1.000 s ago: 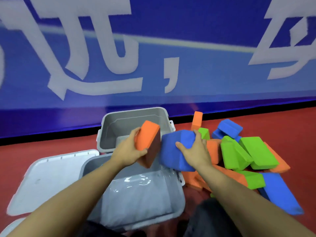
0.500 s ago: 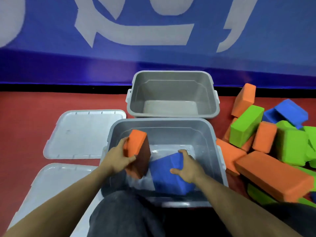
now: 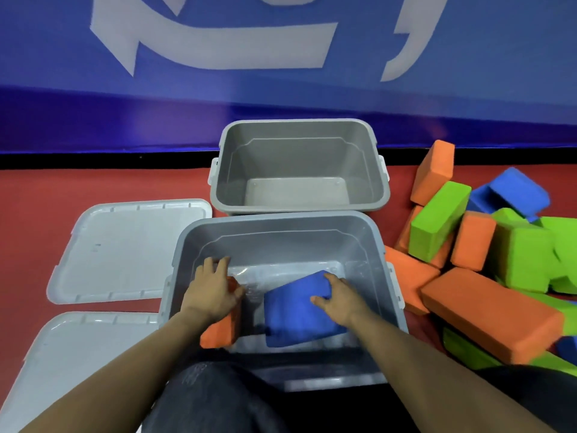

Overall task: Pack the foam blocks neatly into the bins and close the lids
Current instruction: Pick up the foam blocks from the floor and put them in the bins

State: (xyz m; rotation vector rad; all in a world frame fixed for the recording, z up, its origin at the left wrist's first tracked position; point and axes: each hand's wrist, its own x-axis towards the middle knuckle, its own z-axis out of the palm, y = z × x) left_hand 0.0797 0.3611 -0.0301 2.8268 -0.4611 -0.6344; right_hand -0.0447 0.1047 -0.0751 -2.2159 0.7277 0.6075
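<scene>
Both hands are down inside the nearer grey plastic bin [image 3: 368,245], which stands open on the red floor [image 3: 62,189]. The left hand [image 3: 209,292] lies spread, palm down, over an orange foam block [image 3: 221,331] by the bin's left wall, pressing on it rather than gripping. The right hand [image 3: 338,300] clasps the right edge of a blue foam block [image 3: 296,310] lying flat on the bin's bottom, thumb on top. The two blocks sit side by side, a narrow gap between them.

Just behind, touching the near bin, a second grey plastic bin [image 3: 299,164] stands open against the blue wall banner [image 3: 281,98]. Two pale grey lids lie flat on the floor to the left, one [image 3: 125,248] farther away, one [image 3: 71,354] closer. To the right is a loose heap of orange, green and blue foam blocks [image 3: 487,260].
</scene>
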